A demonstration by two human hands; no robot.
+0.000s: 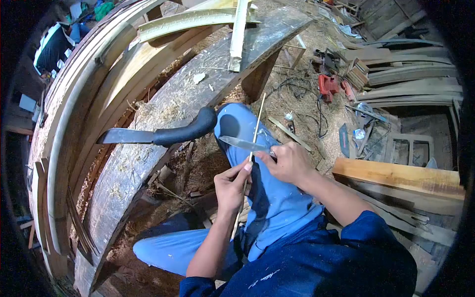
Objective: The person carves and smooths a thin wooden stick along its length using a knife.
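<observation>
My left hand (231,185) pinches a thin pale wooden strip (259,115), which runs up past my knee and down below my wrist. A knife (242,144) is in my right hand (291,163), its fingers closed round the handle, which is mostly hidden. The blade points left and crosses the strip just above my left thumb. To the left, on a worn plank (133,158), lies a larger blade with a curved black handle (185,129). Wood shavings (158,115) are scattered around it.
Curved timbers (94,99) stand along the left. A red power tool (327,88) and cables lie on the shavings-covered floor at the upper right. A squared beam (396,174) and stacked boards (415,74) are on the right. Another person (52,49) shows at the upper left.
</observation>
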